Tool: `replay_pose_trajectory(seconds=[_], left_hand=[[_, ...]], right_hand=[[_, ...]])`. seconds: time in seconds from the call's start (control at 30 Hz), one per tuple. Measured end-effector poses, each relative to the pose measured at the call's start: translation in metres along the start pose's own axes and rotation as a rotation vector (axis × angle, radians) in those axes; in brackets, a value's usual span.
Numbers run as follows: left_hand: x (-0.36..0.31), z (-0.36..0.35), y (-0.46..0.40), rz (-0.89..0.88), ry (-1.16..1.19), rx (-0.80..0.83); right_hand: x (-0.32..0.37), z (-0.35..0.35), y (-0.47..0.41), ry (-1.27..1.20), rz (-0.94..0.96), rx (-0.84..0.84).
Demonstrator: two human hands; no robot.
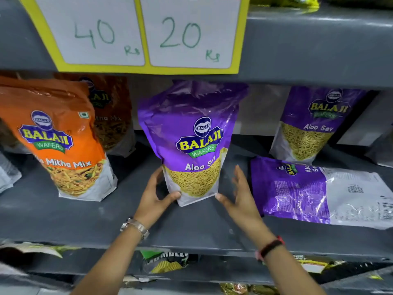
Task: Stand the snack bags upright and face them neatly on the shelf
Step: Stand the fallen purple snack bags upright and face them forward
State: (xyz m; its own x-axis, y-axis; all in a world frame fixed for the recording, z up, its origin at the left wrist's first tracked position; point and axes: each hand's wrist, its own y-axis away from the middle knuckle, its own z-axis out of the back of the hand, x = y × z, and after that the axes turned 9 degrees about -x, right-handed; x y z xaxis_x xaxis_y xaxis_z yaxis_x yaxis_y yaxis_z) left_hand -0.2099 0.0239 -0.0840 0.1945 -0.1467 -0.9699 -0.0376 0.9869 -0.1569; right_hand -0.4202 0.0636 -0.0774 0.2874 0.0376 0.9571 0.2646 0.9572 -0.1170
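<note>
A purple Aloo Sev bag (191, 133) stands upright in the middle of the grey shelf (85, 216), label facing me. My left hand (155, 196) touches its lower left corner, thumb on the front. Just off the lower right corner, my right hand (238, 194) is spread and blurred, with a small gap to the bag. A second purple Aloo Sev bag (319, 192) lies flat on the shelf at the right, back side up. A third Aloo Sev bag (312, 124) stands at the back right. An orange Mitha Mix bag (57, 137) stands at the left.
Another Mitha Mix bag (110, 116) stands behind the orange one. A yellow-edged price card (138, 33) reading 40 and 20 hangs from the shelf above. Several snack bags (165, 262) fill the shelf below. A pale packet (6, 175) shows at the far left edge.
</note>
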Motion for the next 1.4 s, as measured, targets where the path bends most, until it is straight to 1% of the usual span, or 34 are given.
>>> replay_pose_trajectory(seconds=[0.07, 0.13, 0.17, 0.23, 0.3, 0.33, 0.47, 0.5, 0.53, 0.57, 0.63, 0.67, 0.7, 0.73, 0.77, 0.8, 0.87, 0.9, 0.93, 0.97, 1.0, 1.03, 1.1, 1.13, 1.2, 1.23, 1.3, 1.33, 1.4], left_hand=[[-0.001, -0.007, -0.001, 0.026, 0.001, 0.025], [0.000, -0.006, -0.009, 0.041, 0.016, 0.062], [0.000, -0.003, -0.015, 0.035, 0.009, 0.085], [0.003, 0.002, -0.025, 0.017, -0.001, 0.127], [0.005, 0.006, -0.031, 0.008, 0.004, 0.156], [0.007, 0.007, -0.033, 0.011, -0.001, 0.164], [0.005, 0.009, -0.035, 0.010, -0.004, 0.163], [0.002, 0.007, -0.031, 0.004, 0.022, 0.145], [-0.001, 0.005, -0.024, -0.014, 0.037, 0.087], [-0.004, 0.004, -0.015, -0.067, -0.007, -0.027], [-0.015, 0.000, 0.006, -0.270, -0.226, -0.270], [-0.021, -0.005, 0.017, -0.377, -0.328, -0.326], [-0.028, -0.014, 0.028, -0.465, -0.376, -0.320], [-0.035, -0.029, 0.037, -0.519, -0.381, -0.275], [-0.042, -0.045, 0.046, -0.514, -0.346, -0.188], [-0.048, -0.063, 0.054, -0.448, -0.298, -0.068], [-0.056, -0.108, 0.067, -0.200, -0.263, 0.200], [-0.061, -0.132, 0.072, -0.046, -0.262, 0.329], [-0.064, -0.151, 0.075, 0.147, -0.215, 0.440], [-0.067, -0.169, 0.078, 0.348, -0.126, 0.520], [-0.071, -0.183, 0.082, 0.513, -0.025, 0.549], [-0.072, -0.194, 0.085, 0.613, 0.079, 0.525], [-0.067, -0.215, 0.091, 0.732, 0.261, 0.415], [-0.068, -0.223, 0.094, 0.767, 0.355, 0.360], [-0.071, -0.239, 0.096, 0.819, 0.552, 0.222], [-0.071, -0.243, 0.094, 0.832, 0.635, 0.142], [-0.070, -0.249, 0.090, 0.806, 0.718, 0.016], [-0.072, -0.249, 0.087, 0.782, 0.731, -0.007], [-0.074, -0.247, 0.083, 0.737, 0.742, -0.003]], right_hand=[[0.005, 0.000, -0.020, 0.087, 0.050, 0.093], [0.007, -0.007, -0.031, 0.103, 0.087, 0.135], [0.007, -0.011, -0.033, 0.090, 0.077, 0.115], [0.004, -0.018, -0.031, 0.058, 0.050, 0.009], [0.002, -0.023, -0.024, 0.032, 0.065, -0.096], [0.001, -0.025, -0.021, 0.022, 0.068, -0.120], [0.008, -0.026, -0.017, 0.029, 0.050, -0.101], [0.012, -0.023, -0.017, 0.028, 0.059, -0.079], [0.017, -0.016, -0.016, 0.039, 0.080, -0.066], [0.023, -0.004, -0.016, 0.072, 0.113, -0.077], [0.035, 0.031, -0.020, 0.172, 0.178, -0.156], [0.039, 0.055, -0.023, 0.222, 0.210, -0.203], [0.041, 0.084, -0.027, 0.273, 0.229, -0.243], [0.041, 0.116, -0.032, 0.339, 0.226, -0.260], [0.040, 0.147, -0.037, 0.424, 0.205, -0.240], [0.037, 0.176, -0.043, 0.516, 0.168, -0.185], [0.029, 0.228, -0.057, 0.651, 0.045, -0.062], [0.023, 0.251, -0.064, 0.712, -0.017, -0.008], [0.017, 0.268, -0.072, 0.767, -0.069, 0.028], [0.012, 0.283, -0.079, 0.819, -0.113, 0.053], [0.007, 0.295, -0.084, 0.853, -0.151, 0.071], [0.004, 0.302, -0.088, 0.824, -0.198, 0.086], [-0.001, 0.314, -0.093, 0.632, -0.310, 0.128], [-0.004, 0.317, -0.094, 0.554, -0.358, 0.171], [-0.006, 0.320, -0.095, 0.532, -0.412, 0.288], [-0.005, 0.321, -0.095, 0.547, -0.421, 0.328], [-0.006, 0.323, -0.098, 0.563, -0.437, 0.337], [-0.006, 0.324, -0.098, 0.560, -0.442, 0.322], [-0.007, 0.327, -0.094, 0.551, -0.434, 0.293]])
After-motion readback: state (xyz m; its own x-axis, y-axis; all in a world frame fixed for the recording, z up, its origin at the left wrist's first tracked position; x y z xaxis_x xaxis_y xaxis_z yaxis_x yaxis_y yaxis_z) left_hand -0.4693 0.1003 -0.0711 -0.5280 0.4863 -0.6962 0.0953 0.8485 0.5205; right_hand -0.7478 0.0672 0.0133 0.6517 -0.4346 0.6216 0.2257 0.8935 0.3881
